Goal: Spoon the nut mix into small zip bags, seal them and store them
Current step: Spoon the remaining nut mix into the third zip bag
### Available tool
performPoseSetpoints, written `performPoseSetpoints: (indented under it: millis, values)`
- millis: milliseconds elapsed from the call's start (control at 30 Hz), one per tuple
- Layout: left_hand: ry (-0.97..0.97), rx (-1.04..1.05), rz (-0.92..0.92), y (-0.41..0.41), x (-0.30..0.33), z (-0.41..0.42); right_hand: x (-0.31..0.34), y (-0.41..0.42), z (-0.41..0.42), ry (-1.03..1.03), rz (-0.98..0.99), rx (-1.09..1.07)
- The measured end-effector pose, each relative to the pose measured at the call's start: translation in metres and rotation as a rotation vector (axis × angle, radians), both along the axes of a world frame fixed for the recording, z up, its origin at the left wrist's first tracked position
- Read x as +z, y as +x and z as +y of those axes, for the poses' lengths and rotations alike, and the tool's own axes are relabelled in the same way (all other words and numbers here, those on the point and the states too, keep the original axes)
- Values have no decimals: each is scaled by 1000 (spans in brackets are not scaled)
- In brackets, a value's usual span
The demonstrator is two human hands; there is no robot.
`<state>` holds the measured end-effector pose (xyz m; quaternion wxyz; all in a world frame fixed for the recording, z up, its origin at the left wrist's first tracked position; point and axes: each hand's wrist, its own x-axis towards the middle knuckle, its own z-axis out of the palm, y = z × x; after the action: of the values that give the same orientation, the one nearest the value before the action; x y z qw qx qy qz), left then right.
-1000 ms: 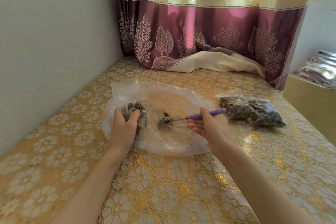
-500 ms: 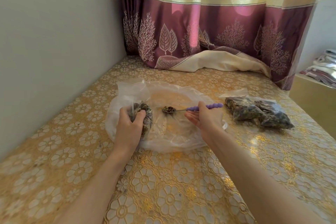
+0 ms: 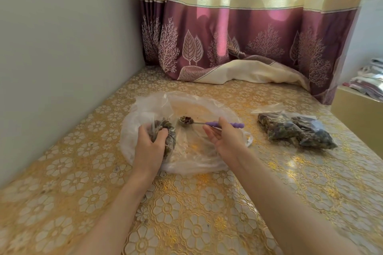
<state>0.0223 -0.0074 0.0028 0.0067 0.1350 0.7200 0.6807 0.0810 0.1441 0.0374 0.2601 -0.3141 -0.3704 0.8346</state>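
Two hands work over a large clear bag (image 3: 207,109): the left hand (image 3: 149,147) grips a small zip bag (image 3: 167,132) of nut mix, and the right hand (image 3: 224,137) holds a purple-handled spoon (image 3: 207,123), loaded, just beside it. Filled bags (image 3: 294,130) lie well apart on the right of the gold floral table (image 3: 186,213)

Left hand (image 3: 149,145) grips a filled small bag (image 3: 165,135); right hand (image 3: 224,138) holds a loaded spoon (image 3: 204,123) beside it.

Bright daylight glowing through the cream and maroon patterned curtain (image 3: 248,16), glints on the glossy gold floral tabletop (image 3: 300,172), wide-angle bending at edges, near corners blurred
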Motion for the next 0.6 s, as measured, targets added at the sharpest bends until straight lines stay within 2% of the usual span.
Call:
performPoseSetpoints:
  millis: [200, 400, 600]
  values:
    - [-9, 2, -6, -1, 0, 1, 2, 9, 4, -111, 80, 73]
    - [-13, 3, -3, -1, 0, 1, 3, 21, 6, -109, 106, 91]
    - [-33, -43, 41, 0, 0, -1, 27, 34, 12, 87, 91, 105]
